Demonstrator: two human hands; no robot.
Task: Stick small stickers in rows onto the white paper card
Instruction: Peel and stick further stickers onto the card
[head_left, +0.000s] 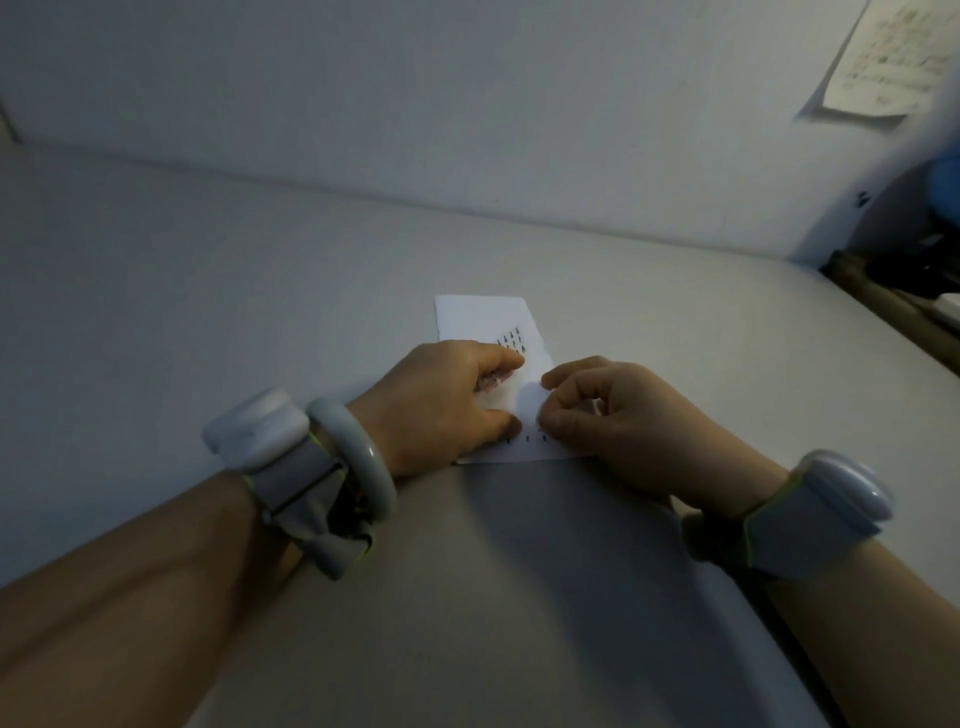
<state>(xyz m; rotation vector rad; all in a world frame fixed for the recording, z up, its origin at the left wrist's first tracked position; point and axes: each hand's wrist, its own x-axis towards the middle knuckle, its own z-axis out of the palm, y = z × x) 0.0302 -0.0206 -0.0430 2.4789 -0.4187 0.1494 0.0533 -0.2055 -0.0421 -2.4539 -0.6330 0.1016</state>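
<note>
My right hand (618, 415) is curled tight, thumb and forefinger tips down on the white paper card (480, 317) at its near edge, pressing or placing a sticker; too small to confirm one is under them. My left hand (441, 402) is curled on the card's left side, thumb flat on it, fingers bent over something pinkish I can't identify. The card lies flat on the bench (260, 312), between both hands. A near row of stickers (527, 439) runs along the bottom edge, and a block of small dark triangles (511, 340) sits further up. Judgement: card is thin, light, slides easily, so hold it down by a bare margin. Stickers are tiny and floppy; take them by an edge with the fingertips only.
</note>
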